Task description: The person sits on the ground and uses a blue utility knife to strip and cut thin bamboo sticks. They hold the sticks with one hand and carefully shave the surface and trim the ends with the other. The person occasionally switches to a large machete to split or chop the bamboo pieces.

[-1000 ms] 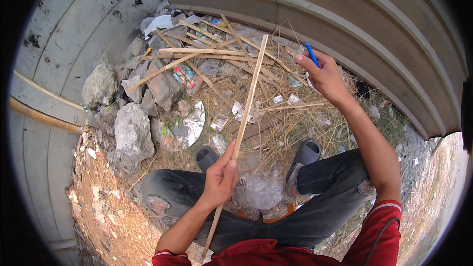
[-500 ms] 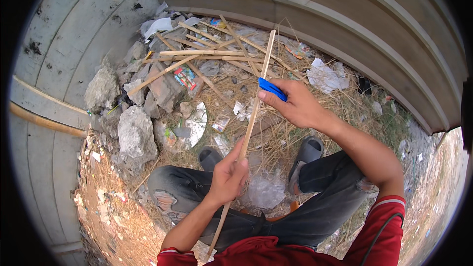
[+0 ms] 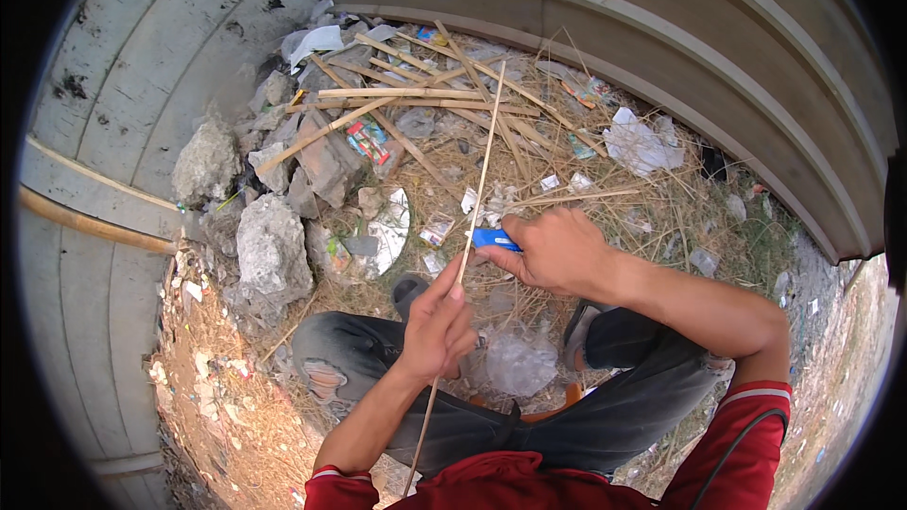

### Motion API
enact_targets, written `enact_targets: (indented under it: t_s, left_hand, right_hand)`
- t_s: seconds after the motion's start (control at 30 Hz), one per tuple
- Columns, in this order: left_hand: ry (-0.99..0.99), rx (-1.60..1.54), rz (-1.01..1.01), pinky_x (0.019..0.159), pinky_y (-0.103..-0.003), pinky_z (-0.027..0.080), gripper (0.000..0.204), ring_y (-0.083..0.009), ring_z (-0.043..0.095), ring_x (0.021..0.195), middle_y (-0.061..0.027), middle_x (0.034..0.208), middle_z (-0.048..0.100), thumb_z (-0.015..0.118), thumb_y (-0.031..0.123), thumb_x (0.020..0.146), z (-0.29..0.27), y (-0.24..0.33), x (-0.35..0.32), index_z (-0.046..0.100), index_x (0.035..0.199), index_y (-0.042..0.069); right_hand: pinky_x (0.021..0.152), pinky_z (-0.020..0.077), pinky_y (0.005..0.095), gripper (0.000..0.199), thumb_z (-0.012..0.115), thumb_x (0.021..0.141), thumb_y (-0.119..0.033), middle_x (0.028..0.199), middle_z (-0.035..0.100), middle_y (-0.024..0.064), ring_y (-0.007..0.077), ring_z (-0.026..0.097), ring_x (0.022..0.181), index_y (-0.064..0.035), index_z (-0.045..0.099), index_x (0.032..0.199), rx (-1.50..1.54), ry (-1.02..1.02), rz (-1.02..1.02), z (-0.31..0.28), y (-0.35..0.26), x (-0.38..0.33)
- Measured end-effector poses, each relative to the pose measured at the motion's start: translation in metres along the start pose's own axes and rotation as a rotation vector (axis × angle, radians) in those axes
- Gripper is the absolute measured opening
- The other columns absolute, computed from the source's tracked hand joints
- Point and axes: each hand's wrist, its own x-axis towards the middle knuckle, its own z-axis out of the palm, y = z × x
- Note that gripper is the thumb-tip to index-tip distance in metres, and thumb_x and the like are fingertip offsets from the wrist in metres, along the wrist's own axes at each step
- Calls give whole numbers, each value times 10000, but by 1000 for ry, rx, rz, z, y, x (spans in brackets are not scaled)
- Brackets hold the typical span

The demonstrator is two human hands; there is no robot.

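My left hand (image 3: 436, 326) is closed round a long, thin bamboo strip (image 3: 488, 146), which slants from beside my lap up over the litter. It turns its narrow edge toward me. My right hand (image 3: 557, 250) grips a blue utility knife (image 3: 498, 240), its front end at the strip just above my left fingers. The blade cannot be made out. Beyond my hands, several split bamboo strips (image 3: 406, 93) lie crossed in a loose heap on dry grass and rubbish.
Rough concrete lumps (image 3: 269, 250) and stones are piled at the left beside a grey metal panel (image 3: 142, 66). A ribbed metal wall (image 3: 661, 9) closes the far side. A clear plastic bag (image 3: 521, 362) lies between my legs, near my sandals (image 3: 408, 293).
My right hand has drawn the utility knife down along the strip toward my left hand. The strip has turned from its broader face to its narrow edge, and its tip has shifted left.
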Motion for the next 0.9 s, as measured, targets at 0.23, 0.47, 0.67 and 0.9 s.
enact_targets:
  t_s: [0.23,0.47,0.67,0.9]
  left_hand:
    - [-41,147,3,390,-217,252,527,-40,222,432,55,569,279,427,169,1121,-5,-15,-9,281,1623,101]
    - [-139,222,-22,466,-235,258,528,-33,260,490,69,612,335,455,138,1115,-11,-23,-19,309,1622,107]
    - [-16,552,149,523,-212,322,554,-13,370,574,85,711,462,530,112,1080,-19,-25,-22,344,1594,25]
    - [83,640,266,571,-180,352,557,8,423,651,64,807,547,554,97,1060,-13,-13,-13,371,1578,4]
  right_hand:
    - [648,516,541,600,511,1042,-523,639,630,243,467,648,666,6,697,827,26,158,121,-29,60,23]
    - [746,536,539,669,449,1061,-537,686,657,261,481,677,770,37,711,840,-37,438,451,-54,160,53]
    - [558,348,407,670,479,1059,-539,547,385,113,217,369,561,50,535,744,137,569,444,-76,157,29]
    - [626,510,497,564,556,1021,-496,596,603,222,415,641,599,-3,693,783,142,161,72,-51,48,25]
